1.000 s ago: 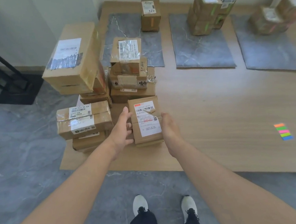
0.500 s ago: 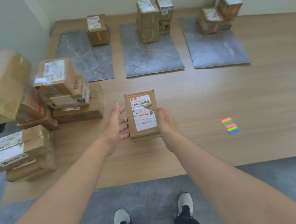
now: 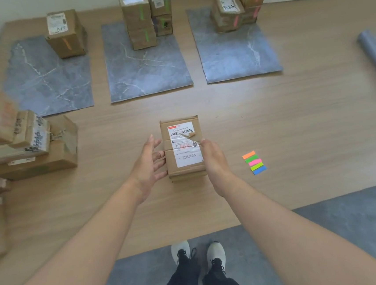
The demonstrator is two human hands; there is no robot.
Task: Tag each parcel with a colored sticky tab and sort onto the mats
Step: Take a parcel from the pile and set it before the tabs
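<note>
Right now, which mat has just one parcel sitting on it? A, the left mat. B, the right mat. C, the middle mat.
A: the left mat carries a single box with an orange tab, while the middle mat and the right mat each hold several.

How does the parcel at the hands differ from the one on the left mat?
The near parcel shows no coloured tab; the far-left parcel has an orange tab on its side. The near parcel is over bare wood, off the mats; the far-left parcel sits on the left mat, at its far end. The near parcel's label is torn and peeling; the far-left parcel's looks whole. Both are brown cardboard with a white label on top.
</note>
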